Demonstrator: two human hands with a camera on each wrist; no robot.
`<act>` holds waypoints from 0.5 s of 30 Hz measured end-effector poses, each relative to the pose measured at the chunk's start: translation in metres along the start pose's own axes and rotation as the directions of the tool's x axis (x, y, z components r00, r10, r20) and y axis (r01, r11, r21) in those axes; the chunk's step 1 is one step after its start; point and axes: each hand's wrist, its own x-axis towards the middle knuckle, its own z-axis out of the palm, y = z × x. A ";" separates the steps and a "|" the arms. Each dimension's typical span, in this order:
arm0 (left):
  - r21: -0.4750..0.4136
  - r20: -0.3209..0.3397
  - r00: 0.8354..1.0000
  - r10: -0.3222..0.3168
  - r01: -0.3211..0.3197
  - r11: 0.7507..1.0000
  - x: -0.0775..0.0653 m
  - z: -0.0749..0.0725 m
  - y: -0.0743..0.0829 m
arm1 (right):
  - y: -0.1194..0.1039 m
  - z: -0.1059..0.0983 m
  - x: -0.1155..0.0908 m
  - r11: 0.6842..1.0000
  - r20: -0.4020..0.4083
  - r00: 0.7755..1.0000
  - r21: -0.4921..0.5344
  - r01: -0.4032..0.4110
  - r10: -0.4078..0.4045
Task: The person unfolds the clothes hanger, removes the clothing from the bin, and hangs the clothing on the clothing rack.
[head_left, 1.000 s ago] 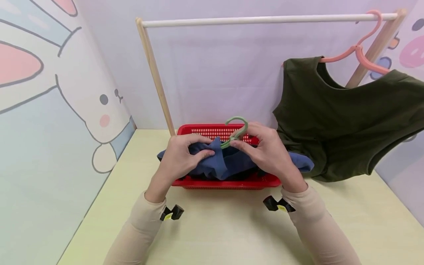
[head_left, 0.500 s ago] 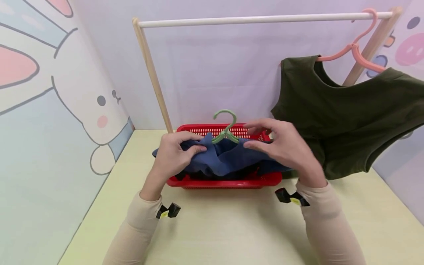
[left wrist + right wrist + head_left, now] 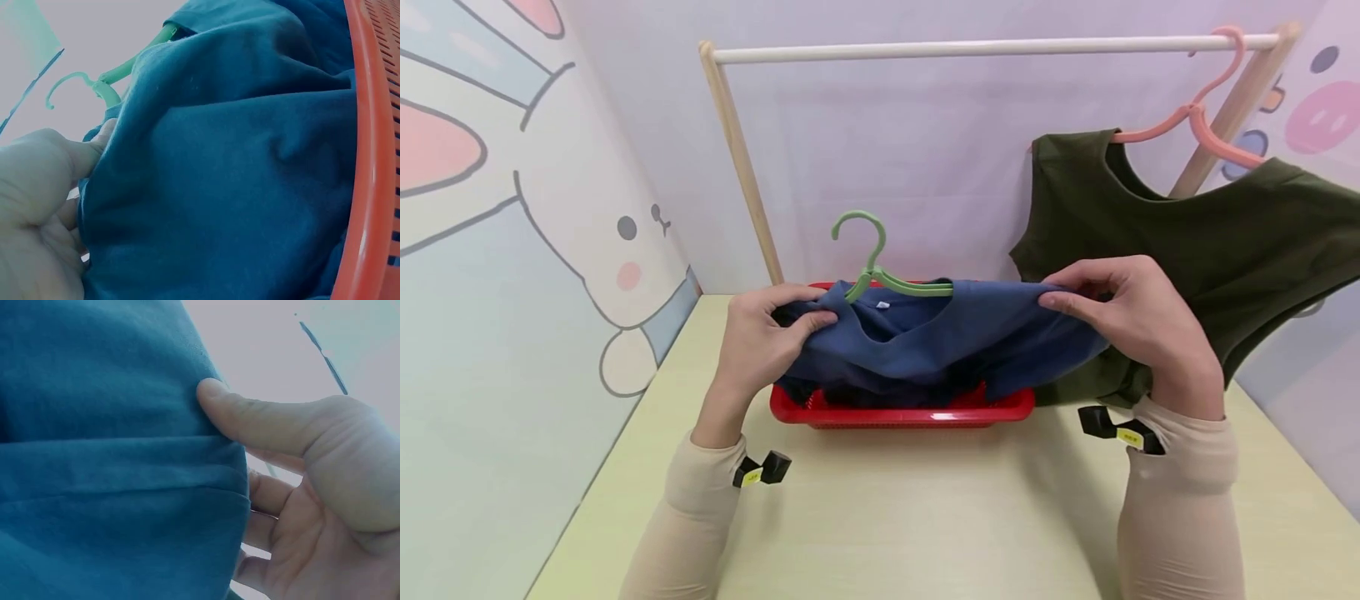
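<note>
A blue shirt [image 3: 917, 342] is stretched between my two hands above a red basket [image 3: 925, 415]. My left hand [image 3: 775, 333] pinches the shirt beside the neckline, near the left arm of a green hanger [image 3: 874, 273]. With thumb and fingers my right hand [image 3: 1127, 308] pinches the shirt's right shoulder or sleeve edge. The hanger's hook stands up out of the neck opening, and its arms run inside the shirt, their ends hidden by cloth. In the right wrist view the thumb presses the blue fabric [image 3: 125, 487] near a seam; in the left wrist view cloth fills the middle.
Behind stands a garment rack with a white rail [image 3: 985, 50] and wooden posts. A dark green sleeveless top [image 3: 1165, 242] hangs at its right end on a pink hanger [image 3: 1213, 137]. The basket rests on a pale yellow table [image 3: 925, 517], with cartoon-printed walls around.
My right hand let go of the green hanger, moved right and took hold of the shirt's shoulder, spreading it. The hanger and my left hand shifted left, and the hanger rose.
</note>
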 end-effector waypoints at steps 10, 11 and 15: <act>0.000 0.002 1.000 0.021 -0.021 1.000 -0.001 0.000 -0.001 | 0.000 0.009 0.004 0.994 0.069 0.997 0.102 0.026 -0.034; -0.001 0.005 1.000 0.026 -0.026 1.000 -0.001 0.001 0.000 | -0.001 0.012 0.006 0.992 0.078 0.996 0.119 0.030 -0.040; -0.003 0.007 1.000 0.031 -0.031 1.000 -0.001 0.001 0.001 | -0.005 0.026 0.011 0.987 0.108 0.993 0.153 0.040 -0.057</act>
